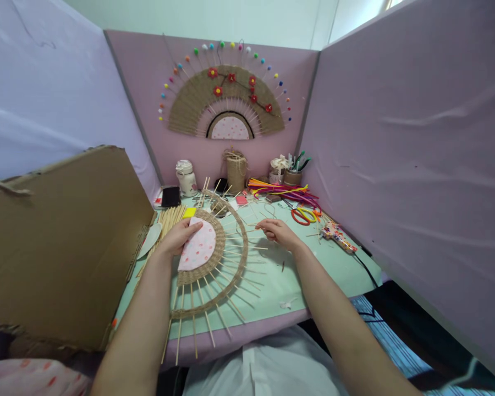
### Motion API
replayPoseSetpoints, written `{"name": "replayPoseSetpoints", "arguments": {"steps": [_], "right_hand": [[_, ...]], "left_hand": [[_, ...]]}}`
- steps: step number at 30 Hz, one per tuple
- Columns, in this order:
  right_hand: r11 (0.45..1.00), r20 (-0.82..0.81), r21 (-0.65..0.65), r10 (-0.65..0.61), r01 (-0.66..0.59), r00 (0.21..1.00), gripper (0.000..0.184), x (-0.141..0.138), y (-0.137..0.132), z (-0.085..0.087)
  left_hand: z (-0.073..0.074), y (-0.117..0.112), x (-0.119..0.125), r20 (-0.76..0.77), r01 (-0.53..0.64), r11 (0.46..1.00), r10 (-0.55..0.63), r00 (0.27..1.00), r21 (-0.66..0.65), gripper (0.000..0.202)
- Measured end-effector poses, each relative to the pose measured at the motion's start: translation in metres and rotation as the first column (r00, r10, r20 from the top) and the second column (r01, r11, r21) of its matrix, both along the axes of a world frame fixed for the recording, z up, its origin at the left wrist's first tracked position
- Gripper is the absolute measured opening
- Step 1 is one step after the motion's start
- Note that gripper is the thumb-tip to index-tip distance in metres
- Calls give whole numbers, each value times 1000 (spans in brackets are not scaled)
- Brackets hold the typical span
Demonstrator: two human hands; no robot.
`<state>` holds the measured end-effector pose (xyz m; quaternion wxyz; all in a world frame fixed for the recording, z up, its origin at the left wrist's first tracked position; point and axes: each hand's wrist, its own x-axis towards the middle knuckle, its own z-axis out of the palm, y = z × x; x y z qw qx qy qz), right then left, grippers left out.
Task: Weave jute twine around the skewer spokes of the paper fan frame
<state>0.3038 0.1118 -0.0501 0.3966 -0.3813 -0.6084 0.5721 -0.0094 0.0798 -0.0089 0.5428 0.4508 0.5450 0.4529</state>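
Grips a half-round fan frame [220, 246] by its straight edge in the left hand [179, 237], with thumb flat on the pink-dotted half-circle [200, 247]. Holds the right hand [277, 233] bunched at the fingertips, just beside the ends of the splayed sticks [258, 248] and past the outer woven band [245, 242]; perhaps pinches a stick end or a fine strand, too small to tell from here. Holds the frame over the green tabletop [289, 286], with curved side to the right and lower sticks reaching past the near edge. Appears midway through building up the outer band, judging by its narrowness beside the broad inner weave; calls for a firm hold on the left and light, stick-by-stick fingerwork on the right, without bending the thin spokes. Has a bundle of pale sticks [170, 220] near the left hand, with a cardboard panel [66, 236] farther out. Has scissors [305, 215] and a patterned glue gun [337, 237] off to the right. Faces a white jar [186, 179], a twine roll [236, 173] and bright pipe cleaners [280, 190], below a larger flower-trimmed fan [185, 107] on the pink back panel [136, 66]
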Motion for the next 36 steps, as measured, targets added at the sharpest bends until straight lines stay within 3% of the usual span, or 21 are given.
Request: {"name": "replayPoseSetpoints", "arguments": {"steps": [2, 5, 9, 11, 14, 18, 27, 36], "right_hand": [[981, 112, 174, -103, 82, 988, 26, -1, 1, -3], [897, 183, 422, -224, 129, 957, 25, -3, 0, -6], [822, 151, 545, -287, 163, 946, 26, -5, -5, -4], [829, 84, 514, -306, 222, 948, 28, -5, -5, -1], [891, -80, 329, -304, 313, 949, 35, -3, -1, -1], [950, -281, 127, -241, 285, 929, 37, -3, 5, -5], [982, 2, 184, 27, -27, 1000, 30, -13, -17, 3], [991, -13, 127, -32, 33, 999, 32, -10, -15, 4]], "left_hand": [[0, 0, 1, -10, -6, 1000, 6, 1000, 2, 31], [-1, 0, 2, -12, -38, 999, 38, 999, 17, 31], [-4, 4, 0, -13, -85, 996, 85, 996, 41, 27], [-5, 6, -3, 23, -110, 993, 109, 994, 49, 25], [-5, 8, -6, 128, -115, 992, 108, 986, 47, 21], [-4, 8, -6, 221, -90, 995, 79, 972, 37, 16], [-5, 6, 12, 262, -98, 993, 77, 962, 67, 17], [-6, 7, 7, 190, -146, 972, 111, 976, 185, 34]]}}
